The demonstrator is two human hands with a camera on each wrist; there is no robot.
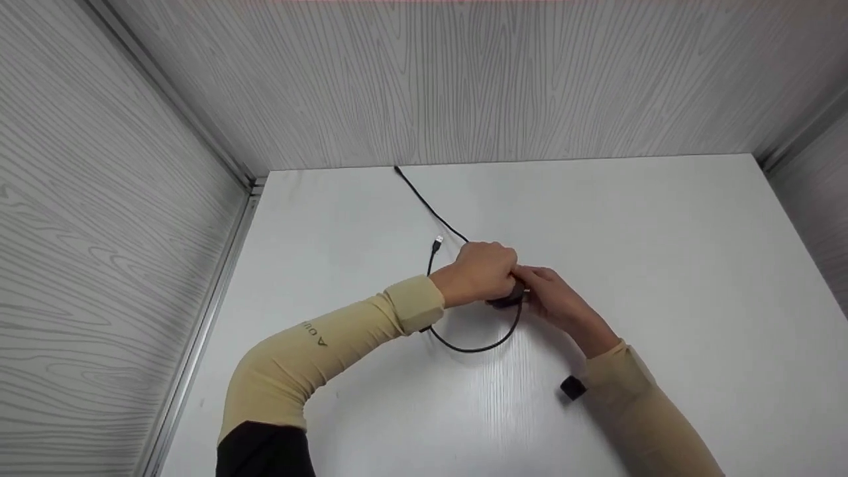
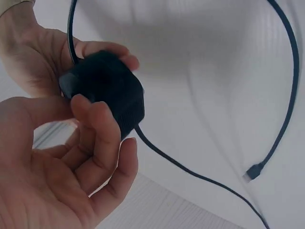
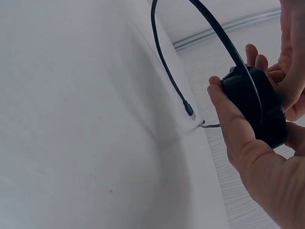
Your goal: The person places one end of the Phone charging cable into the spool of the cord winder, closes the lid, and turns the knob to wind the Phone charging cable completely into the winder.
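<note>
Both hands hold a black boxy device [image 1: 507, 299] with ribbed sides, over the middle of the white table. My left hand [image 1: 482, 273] pinches it between thumb and fingertips, seen close in the left wrist view. From the other side, my right hand [image 1: 558, 301] grips the device body [image 3: 252, 102], its fingers spread along the edge in the right wrist view. A black cable [image 1: 470, 350] leaves the device, loops under the left wrist and ends in a USB plug [image 1: 437, 243]. A second cable [image 1: 427, 204] runs from it toward the table's back edge.
A small black block [image 1: 573, 387] lies on the table [image 1: 695, 265] beside the right sleeve. Wood-grain panels [image 1: 424, 86] rise behind the table and on both sides. A metal rail [image 1: 199, 344] follows its left edge.
</note>
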